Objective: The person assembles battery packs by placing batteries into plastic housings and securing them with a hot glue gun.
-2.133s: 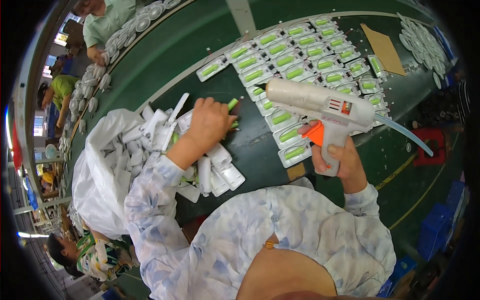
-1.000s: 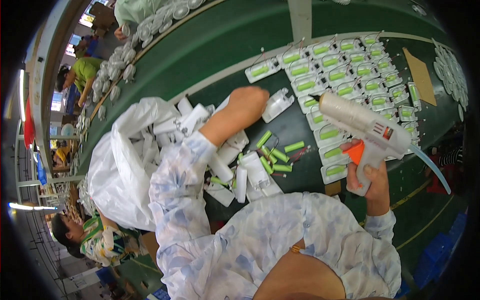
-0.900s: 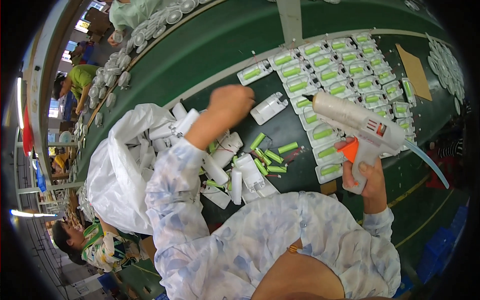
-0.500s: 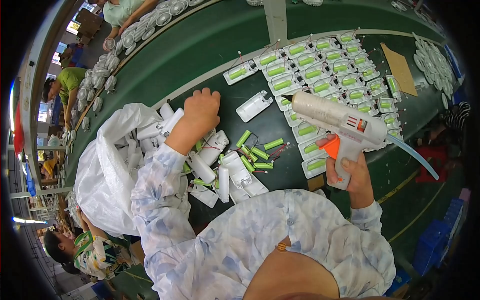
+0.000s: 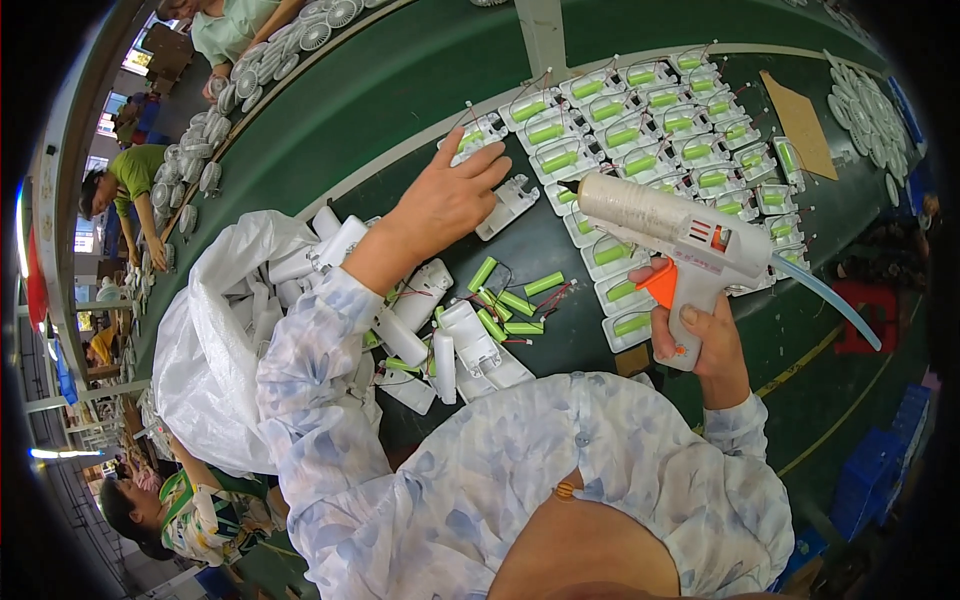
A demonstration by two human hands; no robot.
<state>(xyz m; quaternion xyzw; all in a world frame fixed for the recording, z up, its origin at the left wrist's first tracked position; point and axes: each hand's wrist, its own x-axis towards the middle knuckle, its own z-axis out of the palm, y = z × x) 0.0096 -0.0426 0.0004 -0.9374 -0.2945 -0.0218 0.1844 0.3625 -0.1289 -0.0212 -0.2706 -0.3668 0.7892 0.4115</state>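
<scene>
My left hand (image 5: pixel 447 200) reaches over the dark work surface, fingers stretched and apart. Its fingertips are at the near edge of a white plastic casing (image 5: pixel 480 133) with a green battery cell inside; whether they touch it I cannot tell. Partly under that hand lies a white casing (image 5: pixel 512 207) with no cell visible. My right hand (image 5: pixel 712 340) is wrapped around the grip of a white hot glue gun (image 5: pixel 690 225), a finger at its orange trigger. The gun's dark nozzle points left, above the rows of casings, and a pale glue stick trails from its back.
Rows of casings with green cells (image 5: pixel 625 135) cover the right of the table. Loose green cells (image 5: pixel 520 303) and white shells (image 5: pixel 465 335) lie nearer me, beside a white sack (image 5: pixel 215 350) of casings. Cardboard (image 5: pixel 800 125) lies far right. Co-workers sit at left.
My left hand has moved right and away from me, from beside the sack to the far casings, and its fingers have spread. The glue gun stays nearly in place in my right hand.
</scene>
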